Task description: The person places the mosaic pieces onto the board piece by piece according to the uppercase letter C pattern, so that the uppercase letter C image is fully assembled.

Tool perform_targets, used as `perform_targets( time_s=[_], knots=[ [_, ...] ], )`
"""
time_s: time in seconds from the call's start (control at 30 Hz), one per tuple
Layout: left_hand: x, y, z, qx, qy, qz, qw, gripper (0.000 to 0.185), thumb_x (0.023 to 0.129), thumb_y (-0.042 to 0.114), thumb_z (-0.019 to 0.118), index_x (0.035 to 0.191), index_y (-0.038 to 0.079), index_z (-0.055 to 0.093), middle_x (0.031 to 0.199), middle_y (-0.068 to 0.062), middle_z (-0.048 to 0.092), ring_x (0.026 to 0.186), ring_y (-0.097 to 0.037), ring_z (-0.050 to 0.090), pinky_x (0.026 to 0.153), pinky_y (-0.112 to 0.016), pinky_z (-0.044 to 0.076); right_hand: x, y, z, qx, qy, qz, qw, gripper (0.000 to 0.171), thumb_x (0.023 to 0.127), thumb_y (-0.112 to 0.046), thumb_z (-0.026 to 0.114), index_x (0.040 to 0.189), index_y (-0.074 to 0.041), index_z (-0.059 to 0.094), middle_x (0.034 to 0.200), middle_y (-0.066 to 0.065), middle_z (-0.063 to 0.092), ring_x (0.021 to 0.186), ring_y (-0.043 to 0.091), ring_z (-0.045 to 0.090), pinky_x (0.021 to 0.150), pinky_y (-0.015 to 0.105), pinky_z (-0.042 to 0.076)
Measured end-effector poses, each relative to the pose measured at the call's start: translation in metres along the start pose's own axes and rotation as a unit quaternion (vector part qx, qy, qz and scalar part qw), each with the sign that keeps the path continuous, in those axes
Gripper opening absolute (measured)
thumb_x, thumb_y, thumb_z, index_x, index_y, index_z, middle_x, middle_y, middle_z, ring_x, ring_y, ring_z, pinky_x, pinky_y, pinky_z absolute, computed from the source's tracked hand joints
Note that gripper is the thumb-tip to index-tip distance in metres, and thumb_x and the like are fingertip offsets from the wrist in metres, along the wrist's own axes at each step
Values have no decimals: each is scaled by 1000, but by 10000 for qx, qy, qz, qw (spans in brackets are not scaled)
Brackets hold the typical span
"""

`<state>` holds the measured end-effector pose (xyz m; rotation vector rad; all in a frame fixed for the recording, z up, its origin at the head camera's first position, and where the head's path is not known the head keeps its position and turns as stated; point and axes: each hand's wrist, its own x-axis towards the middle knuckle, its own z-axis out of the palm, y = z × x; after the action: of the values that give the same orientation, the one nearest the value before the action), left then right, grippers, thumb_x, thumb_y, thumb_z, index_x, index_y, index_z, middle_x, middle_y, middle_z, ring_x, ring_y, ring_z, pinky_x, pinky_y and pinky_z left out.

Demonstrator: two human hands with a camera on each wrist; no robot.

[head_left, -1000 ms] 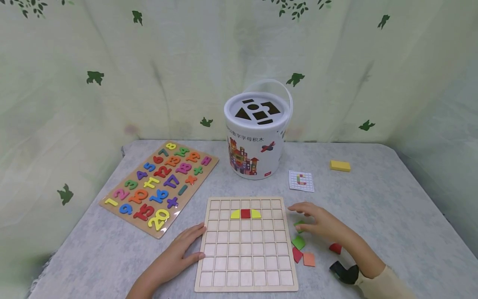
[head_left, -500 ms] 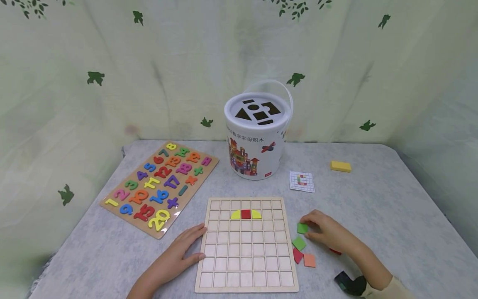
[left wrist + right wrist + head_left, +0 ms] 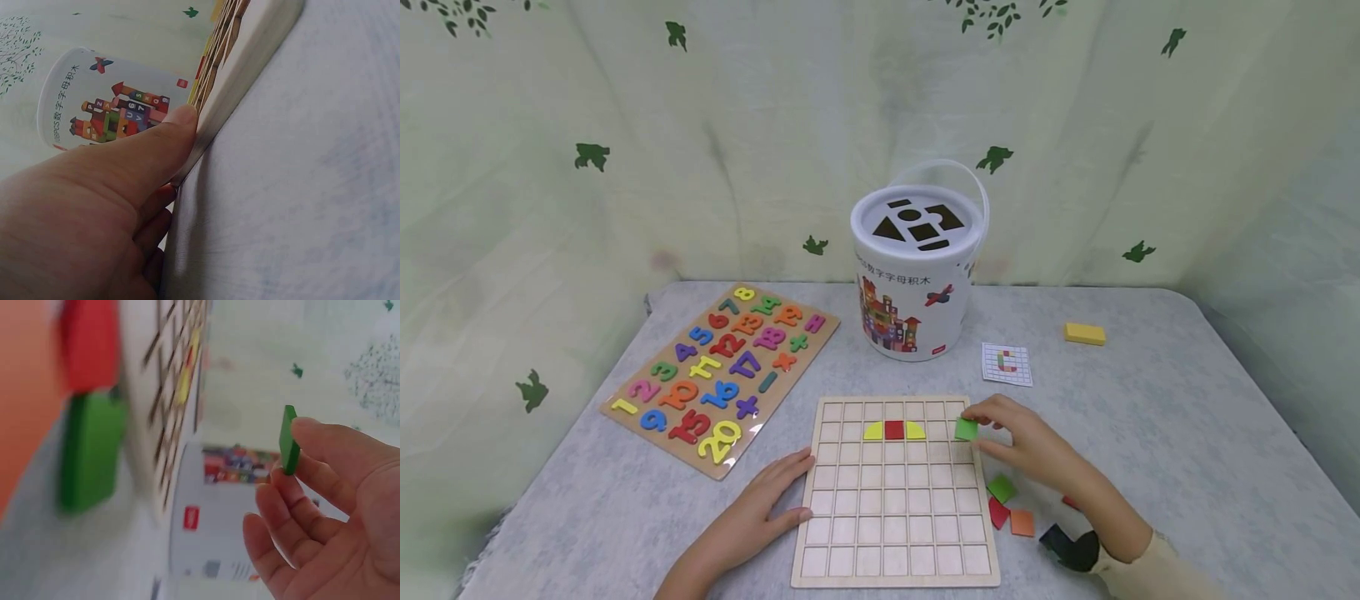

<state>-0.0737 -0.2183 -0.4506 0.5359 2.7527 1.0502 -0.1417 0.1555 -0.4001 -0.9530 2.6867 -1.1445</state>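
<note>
A wooden grid board lies at the table's front, with two yellow quarter-round tiles and a red square tile in its second row. My right hand pinches a green square tile over the board's upper right edge. My left hand lies flat on the table, its fingers straight against the board's left edge. Loose tiles lie right of the board: a green one, a red one and an orange one.
A white bucket with a shape-sorter lid stands behind the board. A number puzzle board lies at the left. A small pattern card and a yellow block lie at the right. Curtains surround the table.
My right hand picked a green tile from the loose pile and carried it up and left to the board's upper right edge. The left hand has not moved.
</note>
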Motion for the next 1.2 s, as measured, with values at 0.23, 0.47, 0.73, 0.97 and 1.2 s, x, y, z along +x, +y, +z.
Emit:
perform_targets(
  time_s=[0.23, 0.47, 0.73, 0.97, 1.2],
  knots=[
    [-1, -1, 0, -21, 10, 31, 10000, 64, 82, 44, 60, 136, 16, 40, 142, 1, 32, 130, -24, 26, 100, -48, 27, 27, -31, 21, 500, 216, -378, 9978, 32, 85, -19, 63, 116, -11, 58, 109, -4, 55, 96, 24, 53, 80, 40, 47],
    [0, -2, 0, -74, -33, 8, 10000, 64, 82, 44, 60, 137, 18, 40, 142, 2, 31, 130, -23, 25, 101, -47, 27, 45, -43, 56, 717, 282, -260, 9967, 30, 85, -16, 64, 114, -10, 58, 103, -5, 55, 94, 19, 53, 78, 36, 47],
    [0, 0, 0, -68, -60, -114, 9999, 65, 82, 46, 60, 137, 19, 39, 143, 3, 30, 131, -24, 24, 101, -48, 25, 50, -33, 84, 902, -307, 363, 9948, 26, 83, -15, 66, 108, -9, 62, 95, -6, 55, 85, 13, 51, 74, 24, 46],
    [0, 1, 0, -57, -40, -69, 10000, 65, 81, 45, 61, 137, 17, 40, 143, 2, 31, 131, -24, 24, 101, -48, 25, 52, -24, 90, 640, -469, 177, 9967, 25, 82, -17, 67, 107, -11, 63, 96, -6, 53, 83, 10, 49, 71, 21, 45],
    [0, 0, 0, -37, -30, -42, 10000, 65, 82, 45, 60, 137, 18, 40, 143, 2, 31, 130, -24, 25, 101, -48, 26, 54, -24, 92, 322, -444, 17, 9985, 25, 83, -18, 66, 107, -12, 62, 94, -5, 52, 82, 8, 48, 70, 21, 44]
  ],
)
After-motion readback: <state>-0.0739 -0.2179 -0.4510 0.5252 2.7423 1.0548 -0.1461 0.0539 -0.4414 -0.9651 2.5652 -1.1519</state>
